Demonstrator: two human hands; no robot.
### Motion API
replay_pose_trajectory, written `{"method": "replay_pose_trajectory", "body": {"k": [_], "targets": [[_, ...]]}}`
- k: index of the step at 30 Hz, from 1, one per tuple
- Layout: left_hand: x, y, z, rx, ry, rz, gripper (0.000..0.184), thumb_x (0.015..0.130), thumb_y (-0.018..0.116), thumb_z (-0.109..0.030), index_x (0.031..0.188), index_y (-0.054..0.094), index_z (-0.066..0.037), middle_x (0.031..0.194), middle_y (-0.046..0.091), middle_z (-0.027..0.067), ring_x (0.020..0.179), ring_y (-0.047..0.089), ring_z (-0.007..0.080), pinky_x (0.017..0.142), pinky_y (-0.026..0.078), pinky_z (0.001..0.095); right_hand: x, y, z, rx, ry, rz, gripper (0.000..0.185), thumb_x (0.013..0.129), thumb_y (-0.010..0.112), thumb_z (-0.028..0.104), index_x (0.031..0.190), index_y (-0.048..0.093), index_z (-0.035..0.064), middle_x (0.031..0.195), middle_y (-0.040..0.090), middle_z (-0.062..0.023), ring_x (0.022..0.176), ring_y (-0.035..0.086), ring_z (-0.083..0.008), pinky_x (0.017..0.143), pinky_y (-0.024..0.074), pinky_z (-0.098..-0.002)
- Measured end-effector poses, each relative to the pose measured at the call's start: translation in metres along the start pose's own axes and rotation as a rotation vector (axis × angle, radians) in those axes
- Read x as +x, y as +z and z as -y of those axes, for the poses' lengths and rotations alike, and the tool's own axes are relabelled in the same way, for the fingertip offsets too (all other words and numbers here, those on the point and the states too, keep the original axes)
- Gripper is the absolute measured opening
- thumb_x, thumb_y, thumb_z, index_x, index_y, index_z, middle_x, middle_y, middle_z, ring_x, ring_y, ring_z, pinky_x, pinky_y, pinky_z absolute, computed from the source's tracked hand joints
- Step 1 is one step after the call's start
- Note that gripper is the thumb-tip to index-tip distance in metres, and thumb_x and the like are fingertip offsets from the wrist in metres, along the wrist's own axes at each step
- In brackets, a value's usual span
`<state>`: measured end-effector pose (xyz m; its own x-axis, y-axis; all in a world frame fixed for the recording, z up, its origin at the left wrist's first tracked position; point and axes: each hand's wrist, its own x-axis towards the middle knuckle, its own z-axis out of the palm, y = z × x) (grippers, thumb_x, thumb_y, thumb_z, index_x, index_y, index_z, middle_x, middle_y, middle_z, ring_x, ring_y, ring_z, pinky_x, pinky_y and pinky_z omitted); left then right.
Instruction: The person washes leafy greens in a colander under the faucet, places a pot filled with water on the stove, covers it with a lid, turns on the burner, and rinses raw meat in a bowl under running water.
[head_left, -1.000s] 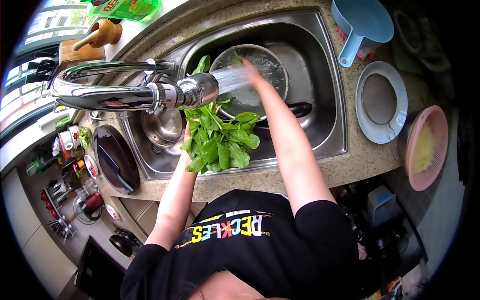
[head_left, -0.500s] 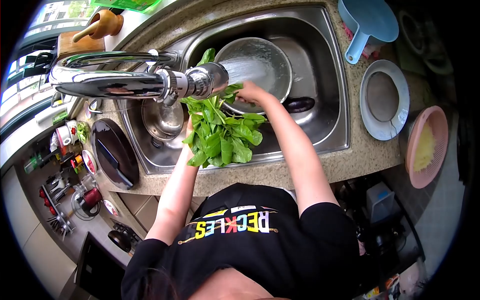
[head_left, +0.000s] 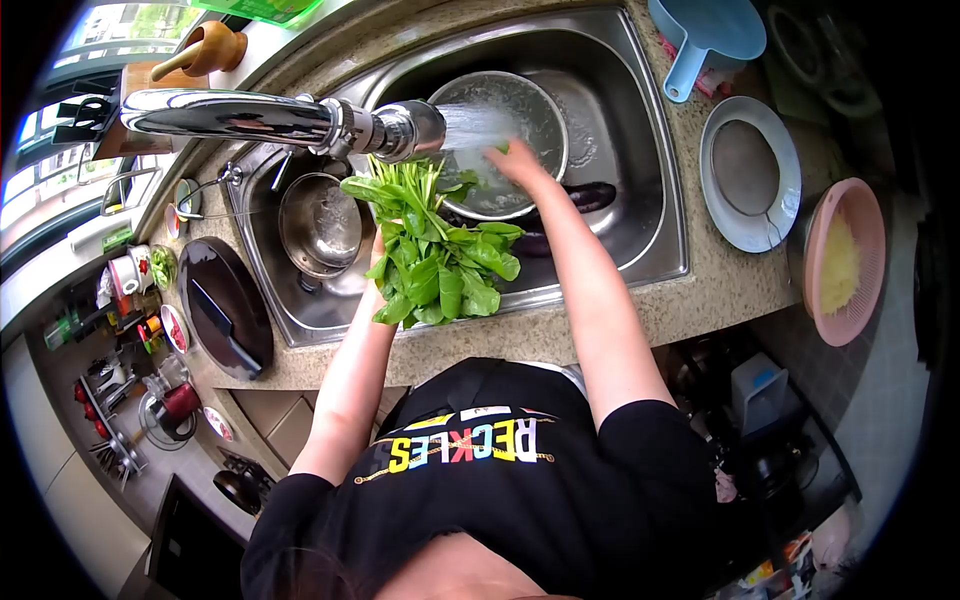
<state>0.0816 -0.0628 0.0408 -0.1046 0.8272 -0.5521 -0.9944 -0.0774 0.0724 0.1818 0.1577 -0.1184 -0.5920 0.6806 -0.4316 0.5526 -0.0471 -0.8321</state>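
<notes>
A bunch of leafy greens [head_left: 440, 265], stems toward the tap, hangs over the sink's near side. My left hand [head_left: 378, 248] is closed around it from below, mostly hidden by leaves. My right hand [head_left: 514, 165] is over the metal basin [head_left: 552, 120] in the sink, at the edge of the running water. A small bit of green shows at its closed, partly blurred fingers. The chrome tap [head_left: 410, 130] pours water into the basin. A dark eggplant [head_left: 592, 197] lies beside the basin, and part of another dark eggplant [head_left: 533, 245] shows behind the leaves.
A metal pot [head_left: 300, 235] sits in the left sink bowl. On the right counter are a blue dipper [head_left: 715, 35], a sieve on a pale bowl [head_left: 745, 175] and a pink colander [head_left: 860, 300]. A dark round board with a knife [head_left: 228, 305] stands left.
My right hand has moved away from the bunch, up into the water over the basin. The bunch's stems now show, and the view has shifted slightly.
</notes>
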Motion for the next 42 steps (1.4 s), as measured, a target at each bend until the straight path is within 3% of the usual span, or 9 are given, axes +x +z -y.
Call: {"method": "replay_pose_trajectory", "body": {"k": [5,7,12,19,23,26,29,35,42], "targets": [[-0.009,0.002,0.000,0.038,0.031,-0.073,0.058,0.076,0.070,-0.034,0.124,0.052,-0.006,0.117,0.058,0.0124,0.105,0.056,0.0282,0.096,0.044,0.0452,-0.011,0.025,0.029,0.085,0.157,0.300,0.052,0.081,0.064,0.039,0.118,0.055,0.0028,0.105,0.063,-0.0211,0.097,0.061,-0.0290,0.085,0.0452,-0.0356],[-0.010,-0.005,-0.002,0.055,0.039,-0.037,0.058,0.077,0.069,-0.035,0.124,0.051,-0.006,0.118,0.058,0.0122,0.106,0.056,0.0278,0.096,0.044,0.0448,-0.011,0.052,0.010,0.360,-0.096,0.312,0.057,0.081,0.065,0.041,0.122,0.052,0.0035,0.111,0.061,-0.0205,0.103,0.058,-0.0282,0.088,0.0436,-0.0356],[-0.012,0.022,0.001,0.013,0.031,-0.090,0.058,0.079,0.066,-0.037,0.126,0.050,-0.006,0.120,0.057,0.0116,0.107,0.055,0.0267,0.096,0.044,0.0437,-0.038,0.056,0.016,0.035,-0.323,0.372,0.054,0.074,0.073,0.034,0.118,0.055,0.0099,0.109,0.063,-0.0157,0.101,0.059,-0.0308,0.086,0.0449,-0.0374],[-0.014,0.004,-0.007,-0.020,-0.004,-0.101,0.051,0.081,0.064,-0.036,0.120,0.054,-0.006,0.114,0.060,0.0121,0.104,0.057,0.0270,0.095,0.044,0.0446,-0.050,0.013,0.009,-0.138,-0.291,0.409,0.044,0.072,0.070,0.026,0.110,0.060,0.0068,0.104,0.062,-0.0199,0.098,0.058,-0.0361,0.086,0.0450,-0.0413],[-0.013,0.010,-0.011,-0.059,-0.030,-0.053,0.050,0.080,0.065,-0.035,0.120,0.054,-0.006,0.114,0.060,0.0126,0.105,0.057,0.0274,0.096,0.044,0.0450,-0.061,-0.032,0.004,0.227,-0.103,-0.004,0.033,0.078,0.069,0.019,0.106,0.060,0.0020,0.087,0.065,-0.0082,0.073,0.059,-0.0170,0.065,0.0481,-0.0303],[-0.015,0.015,-0.013,-0.085,-0.051,-0.030,0.050,0.080,0.065,-0.034,0.120,0.054,-0.006,0.114,0.059,0.0129,0.105,0.057,0.0277,0.096,0.044,0.0453,-0.080,-0.079,0.032,0.678,0.251,-0.129,0.017,0.082,0.068,0.022,0.084,0.056,0.0106,0.062,0.047,0.0045,0.049,0.040,-0.0056,0.044,0.0309,-0.0222],[-0.017,0.016,-0.013,-0.109,-0.074,-0.015,0.049,0.080,0.065,-0.032,0.120,0.054,-0.005,0.115,0.059,0.0132,0.105,0.057,0.0280,0.096,0.044,0.0455,-0.082,-0.106,0.014,0.967,0.403,-0.118,0.020,0.082,0.069,0.021,0.078,0.051,0.0130,0.062,0.048,0.0034,0.046,0.039,-0.0069,0.041,0.0267,-0.0231],[-0.018,0.016,-0.014,-0.141,-0.101,0.003,0.049,0.080,0.066,-0.030,0.120,0.054,-0.005,0.115,0.059,0.0139,0.106,0.057,0.0287,0.097,0.043,0.0461,-0.094,-0.091,-0.004,0.651,0.528,-0.271,0.025,0.076,0.074,0.024,0.087,0.057,0.0098,0.068,0.053,-0.0001,0.046,0.038,-0.0079,0.040,0.0264,-0.0234],[-0.021,0.023,-0.013,-0.194,-0.111,-0.001,0.048,0.079,0.067,-0.028,0.119,0.055,-0.004,0.116,0.059,0.0146,0.106,0.057,0.0294,0.097,0.043,0.0467,-0.064,-0.035,-0.054,0.365,0.217,-0.417,0.029,0.069,0.071,0.006,0.096,0.063,0.0026,0.080,0.065,-0.0064,0.062,0.056,-0.0133,0.057,0.0442,-0.0279]]}}
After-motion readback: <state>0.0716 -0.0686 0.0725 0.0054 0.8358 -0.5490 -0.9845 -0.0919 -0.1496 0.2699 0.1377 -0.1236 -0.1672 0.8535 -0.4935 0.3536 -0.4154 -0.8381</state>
